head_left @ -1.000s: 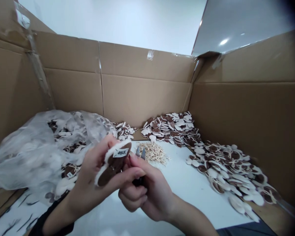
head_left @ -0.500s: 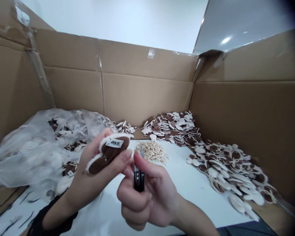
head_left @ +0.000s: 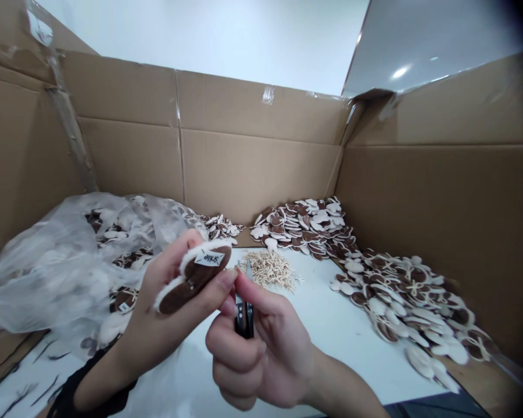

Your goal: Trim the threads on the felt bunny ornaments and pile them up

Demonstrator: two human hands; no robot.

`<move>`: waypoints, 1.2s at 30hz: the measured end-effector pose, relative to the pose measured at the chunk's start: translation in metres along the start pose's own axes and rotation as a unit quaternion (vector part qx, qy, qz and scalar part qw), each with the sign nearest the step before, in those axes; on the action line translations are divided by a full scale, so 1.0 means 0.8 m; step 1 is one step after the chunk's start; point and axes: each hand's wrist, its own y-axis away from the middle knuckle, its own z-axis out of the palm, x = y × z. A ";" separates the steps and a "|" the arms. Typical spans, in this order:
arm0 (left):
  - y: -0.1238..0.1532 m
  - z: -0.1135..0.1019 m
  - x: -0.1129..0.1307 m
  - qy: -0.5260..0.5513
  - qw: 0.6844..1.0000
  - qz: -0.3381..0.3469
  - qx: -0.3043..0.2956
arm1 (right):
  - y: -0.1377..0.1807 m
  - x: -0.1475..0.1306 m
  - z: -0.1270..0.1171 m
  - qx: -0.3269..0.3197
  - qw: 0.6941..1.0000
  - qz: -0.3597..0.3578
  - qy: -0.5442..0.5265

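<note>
My left hand (head_left: 163, 305) grips a small brown plush patch (head_left: 190, 284) with a fuzzy white edge and two rounded lobes. A white label (head_left: 209, 258) with dark lettering is stitched on its brown face. Close beside it, my right hand (head_left: 261, 342) is wrapped round black-handled thread snips (head_left: 243, 319), their blades pointing up and away. The thumb and fingertip of my right hand meet near my left thumb at the patch's edge. Whether they pinch a thread there, I cannot make out.
Behind the hands lies a heap of short cream cord clippings (head_left: 271, 269) on the white tabletop (head_left: 331, 325). More patches pile up at the right (head_left: 401, 290) and back (head_left: 305, 223). A clear plastic bag (head_left: 52, 261) of patches bulges at left. Cardboard walls (head_left: 261, 151) enclose the table.
The patch and my left hand have shifted very slightly to the right. My right hand with the snips has edged left, bringing its thumb against the left thumb.
</note>
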 end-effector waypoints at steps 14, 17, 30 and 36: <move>0.000 0.004 -0.002 0.029 0.996 -0.061 0.060 | 0.001 0.008 -0.003 0.026 0.993 -0.087 -0.073; -0.001 0.003 0.000 0.045 0.996 -0.056 0.047 | -0.001 0.009 -0.002 0.021 0.994 -0.091 -0.056; 0.001 0.000 -0.005 0.045 0.997 -0.055 0.025 | -0.001 0.015 -0.001 0.029 0.989 -0.137 -0.044; 0.006 0.011 0.011 0.047 0.996 -0.062 0.046 | -0.008 0.020 -0.012 -0.049 0.987 -0.149 -0.040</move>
